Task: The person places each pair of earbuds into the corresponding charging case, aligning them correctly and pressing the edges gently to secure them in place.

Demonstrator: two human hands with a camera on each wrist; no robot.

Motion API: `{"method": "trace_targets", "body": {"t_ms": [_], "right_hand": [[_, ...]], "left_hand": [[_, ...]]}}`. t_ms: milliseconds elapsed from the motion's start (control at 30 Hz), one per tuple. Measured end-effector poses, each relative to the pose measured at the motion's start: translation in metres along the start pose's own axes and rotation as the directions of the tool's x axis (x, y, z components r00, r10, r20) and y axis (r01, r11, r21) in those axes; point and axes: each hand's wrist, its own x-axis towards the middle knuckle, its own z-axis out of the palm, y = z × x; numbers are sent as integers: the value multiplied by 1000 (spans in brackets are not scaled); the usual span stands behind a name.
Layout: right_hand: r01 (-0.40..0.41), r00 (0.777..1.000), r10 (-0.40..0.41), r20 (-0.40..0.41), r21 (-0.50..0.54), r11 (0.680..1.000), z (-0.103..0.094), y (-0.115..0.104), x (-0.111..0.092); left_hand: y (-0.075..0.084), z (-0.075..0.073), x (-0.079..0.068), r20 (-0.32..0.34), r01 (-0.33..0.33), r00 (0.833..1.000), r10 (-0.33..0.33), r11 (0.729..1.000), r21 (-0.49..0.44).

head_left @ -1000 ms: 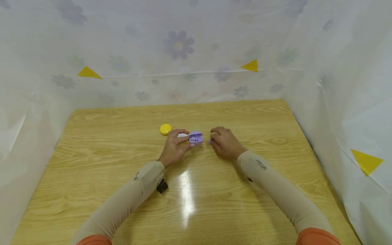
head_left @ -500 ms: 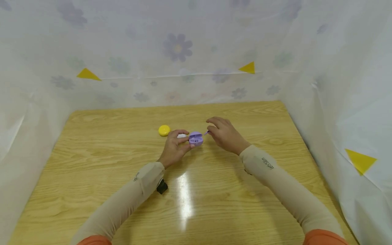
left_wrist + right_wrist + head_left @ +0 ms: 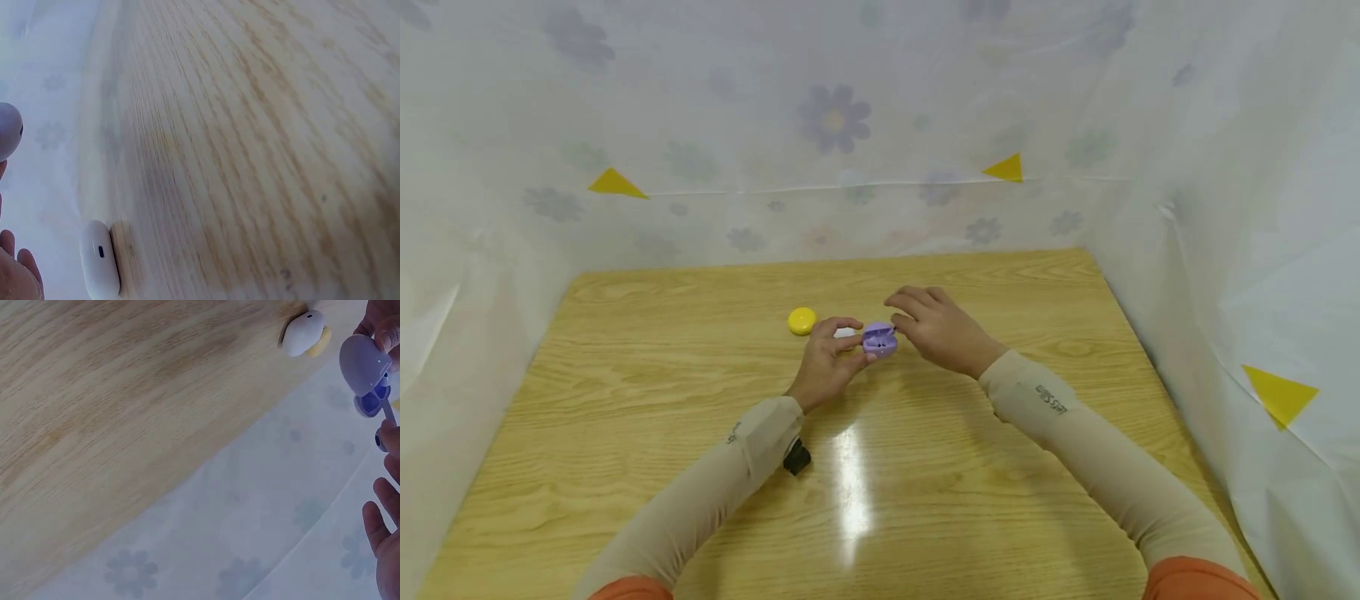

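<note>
My left hand (image 3: 823, 367) holds a purple earbud case (image 3: 880, 345) above the table, gripping it at its left side with the lid raised. My right hand (image 3: 947, 335) is at the case's right edge, pinching a purple earbud (image 3: 380, 440) between thumb and finger. In the right wrist view the earbud's stem (image 3: 389, 412) points at the open case; whether it touches the inside, I cannot tell. Small dark spots show within the case in the head view. The left wrist view catches only part of the purple case (image 3: 9, 131) and some fingers.
A white earbud case (image 3: 99, 259) lies on the wooden table (image 3: 700, 467), partly hidden behind my left hand in the head view. Beside it is a round yellow case (image 3: 802, 321). A flower-printed white sheet (image 3: 775, 208) surrounds the table's back and sides.
My right hand has lifted and moved left with the earbud, from the right of the purple case to its edge. My left hand and the case have stayed put.
</note>
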Motion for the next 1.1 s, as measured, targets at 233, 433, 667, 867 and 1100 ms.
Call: {"method": "trace_targets", "body": {"t_ms": [233, 433, 667, 867, 1100], "right_hand": [[33, 999, -32, 35, -9, 999, 3, -3, 2], [53, 997, -52, 51, -30, 998, 5, -6, 2], [61, 996, -58, 67, -47, 997, 4, -9, 3], [71, 996, -68, 57, -46, 996, 5, -11, 4], [85, 996, -84, 39, -50, 995, 7, -13, 5]], "left_hand": [[0, 0, 0, -5, -6, 1000, 6, 1000, -1], [0, 1, 0, 3, 2, 1000, -2, 1000, -5], [1, 1, -1, 2, -8, 1000, 8, 1000, 10], [1, 1, -1, -5, -21, 1000, 21, 1000, 23], [2, 0, -1, 3, -6, 1000, 6, 1000, 21]]}}
